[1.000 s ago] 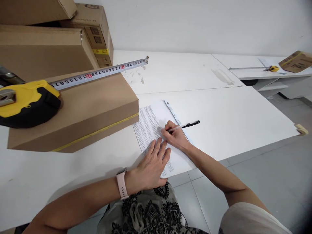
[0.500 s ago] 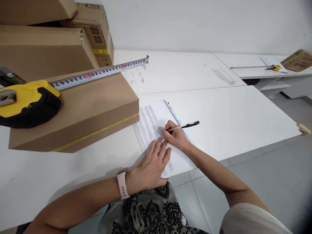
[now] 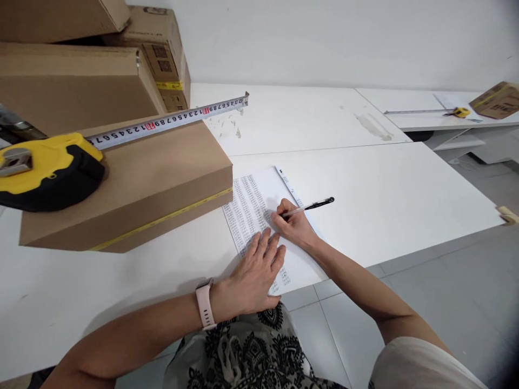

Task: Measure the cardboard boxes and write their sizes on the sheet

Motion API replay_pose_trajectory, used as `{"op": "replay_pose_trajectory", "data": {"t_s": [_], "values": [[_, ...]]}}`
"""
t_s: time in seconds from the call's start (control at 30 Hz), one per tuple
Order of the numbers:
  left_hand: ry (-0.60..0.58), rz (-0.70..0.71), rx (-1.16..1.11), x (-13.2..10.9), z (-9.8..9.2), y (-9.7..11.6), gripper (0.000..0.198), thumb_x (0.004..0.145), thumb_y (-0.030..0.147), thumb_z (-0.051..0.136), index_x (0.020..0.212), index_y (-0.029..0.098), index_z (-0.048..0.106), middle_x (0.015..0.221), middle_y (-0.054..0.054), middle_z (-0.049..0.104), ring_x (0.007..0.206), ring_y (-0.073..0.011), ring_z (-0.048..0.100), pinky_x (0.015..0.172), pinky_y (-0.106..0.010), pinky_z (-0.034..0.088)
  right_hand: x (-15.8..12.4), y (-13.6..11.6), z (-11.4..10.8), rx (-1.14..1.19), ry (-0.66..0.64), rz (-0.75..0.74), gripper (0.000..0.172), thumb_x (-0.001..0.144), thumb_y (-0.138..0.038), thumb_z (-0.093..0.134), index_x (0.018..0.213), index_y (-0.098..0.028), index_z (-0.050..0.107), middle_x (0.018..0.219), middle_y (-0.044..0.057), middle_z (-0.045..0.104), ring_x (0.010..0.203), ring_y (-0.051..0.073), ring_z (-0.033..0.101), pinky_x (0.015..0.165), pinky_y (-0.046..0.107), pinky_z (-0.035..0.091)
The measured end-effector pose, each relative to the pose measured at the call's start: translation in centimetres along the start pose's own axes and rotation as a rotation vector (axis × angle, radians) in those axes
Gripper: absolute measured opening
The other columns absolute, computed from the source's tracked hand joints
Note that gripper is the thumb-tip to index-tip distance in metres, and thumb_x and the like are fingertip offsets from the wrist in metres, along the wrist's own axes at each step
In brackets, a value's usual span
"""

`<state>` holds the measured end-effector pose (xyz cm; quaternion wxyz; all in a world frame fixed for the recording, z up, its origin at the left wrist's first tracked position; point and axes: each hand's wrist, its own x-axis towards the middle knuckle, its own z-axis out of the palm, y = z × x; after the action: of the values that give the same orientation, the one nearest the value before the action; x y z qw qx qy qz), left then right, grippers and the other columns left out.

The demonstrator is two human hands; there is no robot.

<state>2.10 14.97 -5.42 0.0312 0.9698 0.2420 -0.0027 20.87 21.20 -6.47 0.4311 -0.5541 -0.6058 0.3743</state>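
Observation:
My right hand [image 3: 295,222] is closed around a pen [image 3: 318,205] with a clear barrel and black end, its tip down at the paper [image 3: 263,183]. Columns of small handwriting cover much of that sheet, which lies near the table's front edge. Flat on the sheet's lower part rests my left hand [image 3: 257,270], fingers stretched out and a pink watch band on the wrist. To the left, a yellow and black tape measure [image 3: 52,167] sits on a long cardboard box [image 3: 162,178], its marked blade [image 3: 162,123] pulled out over the box top.
More cardboard boxes [image 3: 73,81] are stacked at the back left against the wall. On the far right table stand another tape measure [image 3: 461,112] and a small carton [image 3: 495,101]. The white table [image 3: 397,189] ends at a corner with a brown piece [image 3: 507,215].
The whole view has shifted very slightly. My right hand and the pen have barely moved across the sheet; my left hand stays flat on it.

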Motion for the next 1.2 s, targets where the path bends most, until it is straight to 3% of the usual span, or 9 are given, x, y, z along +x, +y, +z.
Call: {"op": "replay_pose_trajectory", "data": {"t_s": [0.53, 1.03, 1.2], "values": [[-0.021, -0.004, -0.002, 0.05, -0.32, -0.04, 0.107, 0.082, 0.073, 0.060, 0.154, -0.001, 0.032, 0.164, -0.033, 0.026, 0.154, -0.0504, 0.020, 0.126, -0.060, 0.009, 0.09, -0.07, 0.03, 0.015, -0.018, 0.028, 0.028, 0.082, -0.027, 0.064, 0.068, -0.025, 0.040, 0.059, -0.007, 0.035, 0.054, 0.011, 0.030, 0.051, 0.029, 0.025], [0.026, -0.010, 0.035, 0.00, 0.60, 0.15, 0.110, 0.080, 0.075, 0.061, 0.154, -0.001, 0.033, 0.164, -0.033, 0.027, 0.154, -0.0516, 0.018, 0.126, -0.060, 0.004, 0.01, 0.18, -0.07, 0.009, -0.002, 0.004, 0.028, 0.083, -0.023, 0.062, 0.068, -0.025, 0.039, 0.060, -0.007, 0.035, 0.055, 0.011, 0.031, 0.052, 0.029, 0.025], [0.000, 0.007, 0.018, 0.02, 0.23, 0.04, 0.109, 0.082, 0.075, 0.060, 0.154, -0.002, 0.033, 0.163, -0.034, 0.028, 0.153, -0.0525, 0.019, 0.125, -0.061, 0.009, 0.10, 0.39, -0.06, -0.009, 0.014, -0.013, 0.027, 0.083, -0.024, 0.062, 0.068, -0.024, 0.040, 0.060, -0.007, 0.036, 0.055, 0.011, 0.032, 0.052, 0.028, 0.026]]}}
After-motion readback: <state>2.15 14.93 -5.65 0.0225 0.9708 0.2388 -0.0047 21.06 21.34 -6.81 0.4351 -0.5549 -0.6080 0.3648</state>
